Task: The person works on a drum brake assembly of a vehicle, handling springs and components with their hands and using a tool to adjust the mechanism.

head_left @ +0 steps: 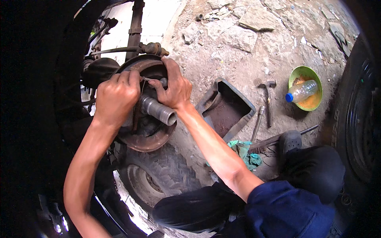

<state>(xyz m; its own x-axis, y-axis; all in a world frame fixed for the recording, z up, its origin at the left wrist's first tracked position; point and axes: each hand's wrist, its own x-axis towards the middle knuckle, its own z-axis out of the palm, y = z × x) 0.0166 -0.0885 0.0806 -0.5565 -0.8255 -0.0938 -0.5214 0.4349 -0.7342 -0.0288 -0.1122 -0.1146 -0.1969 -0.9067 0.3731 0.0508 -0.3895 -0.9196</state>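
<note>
A rusty drum brake assembly [147, 146] stands before me, its round backing plate behind curved brake shoes. From its middle a bare metal axle spindle [159, 112] juts toward the lower right. My left hand [118, 94] is closed at the upper left of the brake, fingertips pinching a thin metal wire piece [146, 78]. My right hand [174, 88] hooks its fingers over the upper right end of the brake shoe [154, 71], and its thumb presses close to the same wire piece. Below the left hand hangs a rusty coil spring [136, 115]. The fingers partly hide the upper shoe ends.
Right of the brake lies an open dark pan [228, 115]. Beyond it are a hammer [269, 103], a metal bar [258, 123], a brush [264, 143], a green rag [248, 154], and a green bowl [294, 77] holding a plastic bottle [303, 91]. Tires [166, 168] lie below and at right.
</note>
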